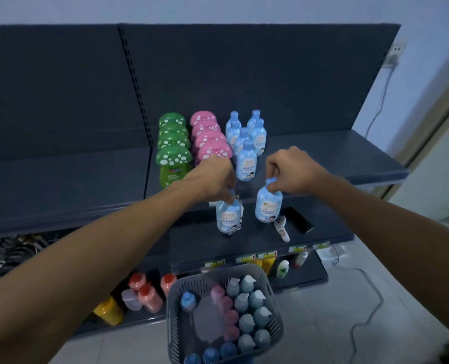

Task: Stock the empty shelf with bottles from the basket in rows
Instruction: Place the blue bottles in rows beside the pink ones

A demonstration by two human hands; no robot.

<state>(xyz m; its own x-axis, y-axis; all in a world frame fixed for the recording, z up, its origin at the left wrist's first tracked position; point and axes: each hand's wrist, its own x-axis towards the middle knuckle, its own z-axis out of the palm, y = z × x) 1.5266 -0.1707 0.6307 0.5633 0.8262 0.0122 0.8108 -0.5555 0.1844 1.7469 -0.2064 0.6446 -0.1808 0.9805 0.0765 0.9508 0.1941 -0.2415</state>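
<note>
Pinching with the left hand (215, 177) the cap of a pale blue bottle (227, 216), fingers curled down round it; gripping with the right hand (289, 172) the cap of a second blue bottle (268, 206) in the same manner. Hanging both upright just below the hands, level with the front lip of the upper shelf (323, 156) and touching nothing else. Judged to be the placing step, part done: out of the basket (173, 292), not yet on the shelf. Next calls for lifting both over the lip and setting them down at the front of the blue rows (246, 160) just beyond the hands, keeping each in line and clear of the nearest standing bottle, between the two hands and easy to knock. Beyond the left hand, filled already: a row of pink mushroom-capped bottles (210, 143) and, left of that, a row of green mushroom-capped bottles (173, 143). Well below the hands, the grey slatted basket, loaded with grey-blue, pink and blue-capped bottles, so judged far from finished. Under the right hand, on the lower shelf (199, 240), a black phone (299, 220) beside a white handheld device (282, 227), kind not clear. Lower again, under the left forearm, orange-capped bottles (150, 295). Dark slotted back panel (244, 74) behind everything; pale wall, wall socket (398, 49) up right of the right hand, cable (370, 298) trailing over the tiled floor (323, 324).
</note>
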